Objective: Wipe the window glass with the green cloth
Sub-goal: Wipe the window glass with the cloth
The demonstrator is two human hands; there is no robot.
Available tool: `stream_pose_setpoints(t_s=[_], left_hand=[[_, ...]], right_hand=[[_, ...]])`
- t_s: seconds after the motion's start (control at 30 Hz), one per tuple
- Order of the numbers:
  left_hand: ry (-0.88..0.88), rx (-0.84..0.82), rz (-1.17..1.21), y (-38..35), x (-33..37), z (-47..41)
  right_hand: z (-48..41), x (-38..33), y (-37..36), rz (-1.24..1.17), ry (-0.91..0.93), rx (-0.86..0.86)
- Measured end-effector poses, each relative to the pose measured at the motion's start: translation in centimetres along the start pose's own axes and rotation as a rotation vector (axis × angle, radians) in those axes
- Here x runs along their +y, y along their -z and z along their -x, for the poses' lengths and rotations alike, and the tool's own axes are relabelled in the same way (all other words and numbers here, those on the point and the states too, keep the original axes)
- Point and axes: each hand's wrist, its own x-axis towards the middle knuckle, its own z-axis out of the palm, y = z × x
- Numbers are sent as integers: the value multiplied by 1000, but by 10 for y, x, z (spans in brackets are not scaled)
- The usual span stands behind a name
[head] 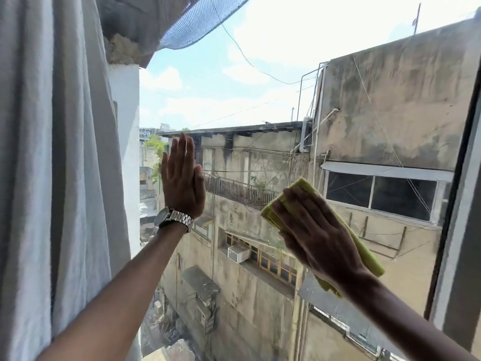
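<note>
The window glass (247, 100) fills the middle of the view, with buildings and sky behind it. My right hand (315, 230) lies flat on a folded green cloth (369, 259) and presses it against the pane at centre right. The cloth sticks out above my fingertips and below my wrist. My left hand (182, 178), with a metal watch (173, 220) on its wrist, rests flat on the glass to the left, fingers straight and together, holding nothing.
A pale grey curtain (57, 165) hangs along the left side, next to my left arm. The dark window frame (458, 204) runs down the right edge, close to the cloth.
</note>
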Motion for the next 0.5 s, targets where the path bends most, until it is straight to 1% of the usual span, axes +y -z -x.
stream_pose_setpoints(t_s=[0.03, 0.1, 0.23, 0.33, 0.4, 0.5], left_hand=[[-3, -7, -2, 0, 1, 1], [-8, -31, -22, 0, 4, 0], [-18, -60, -47, 0, 0, 0], [-11, -57, -17, 1, -4, -1], [3, -58, -7, 2, -3, -2], [18, -64, 12, 5, 3, -2]], right_hand=[[8, 1, -3, 15, -7, 4], [-4, -5, -8, 26, -23, 5], [-82, -46, -17, 5, -55, 39], [-110, -65, -23, -43, -78, 67], [-97, -62, -22, -69, -46, 49], [-37, -49, -18, -51, 13, -2]])
